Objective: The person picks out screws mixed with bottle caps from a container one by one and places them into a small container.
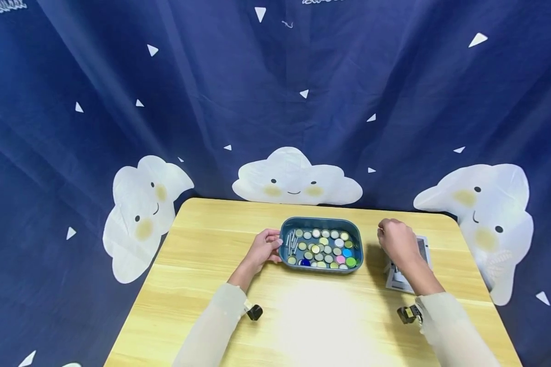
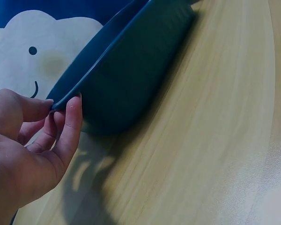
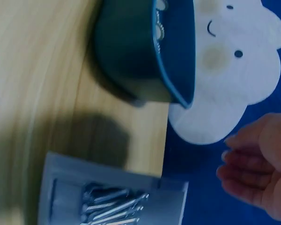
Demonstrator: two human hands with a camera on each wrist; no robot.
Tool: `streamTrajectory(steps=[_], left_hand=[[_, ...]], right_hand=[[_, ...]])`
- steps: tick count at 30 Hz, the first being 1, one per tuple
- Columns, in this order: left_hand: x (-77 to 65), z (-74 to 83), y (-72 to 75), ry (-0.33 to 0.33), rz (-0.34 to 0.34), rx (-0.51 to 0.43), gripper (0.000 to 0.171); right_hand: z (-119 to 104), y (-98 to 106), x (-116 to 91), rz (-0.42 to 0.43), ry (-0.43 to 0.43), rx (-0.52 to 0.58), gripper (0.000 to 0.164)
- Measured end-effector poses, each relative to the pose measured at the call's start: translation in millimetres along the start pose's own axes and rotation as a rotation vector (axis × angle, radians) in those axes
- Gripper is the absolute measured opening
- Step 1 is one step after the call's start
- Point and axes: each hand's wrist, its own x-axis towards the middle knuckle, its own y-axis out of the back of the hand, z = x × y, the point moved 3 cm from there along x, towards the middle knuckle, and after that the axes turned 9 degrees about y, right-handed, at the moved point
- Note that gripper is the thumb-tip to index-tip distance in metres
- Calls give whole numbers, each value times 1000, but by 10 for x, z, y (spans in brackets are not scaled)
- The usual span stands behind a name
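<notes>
My left hand (image 1: 260,248) pinches the left rim of a dark teal bin (image 1: 322,270), thumb on top and fingers outside, as the left wrist view (image 2: 42,145) also shows. Many bottle caps (image 1: 319,257), mostly pale, some blue, pink and green, lie in the bin. Several metal screws (image 1: 292,242) gather at its left end. Over a grey tray (image 1: 400,287) to the right hovers my right hand (image 1: 398,240). Its fingers curl loosely in the right wrist view, with nothing visible between them. More screws (image 3: 114,206) lie in that tray.
Both containers stand on a light wooden table (image 1: 188,265). Behind it hangs a dark blue curtain (image 1: 275,102) with white clouds and triangles. A small black camera (image 1: 254,312) sits at the left wrist, and another (image 1: 408,314) at the right.
</notes>
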Motion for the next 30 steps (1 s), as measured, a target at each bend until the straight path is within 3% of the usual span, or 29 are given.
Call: streamTrajectory(steps=[7, 17, 26, 30], left_hand=[[-2, 0, -3, 1, -2, -3, 38], [35, -5, 12, -1, -3, 3, 37], [44, -16, 13, 0, -17, 9, 38], [44, -19, 32, -5, -19, 7, 38]], right_hand=[[-328, -130, 188, 6, 180, 10, 8], [-807, -473, 387, -58, 548, 36, 17], [-1152, -729, 495, -191, 758, -18, 6], [-1294, -800, 562, -219, 871, -73, 9]])
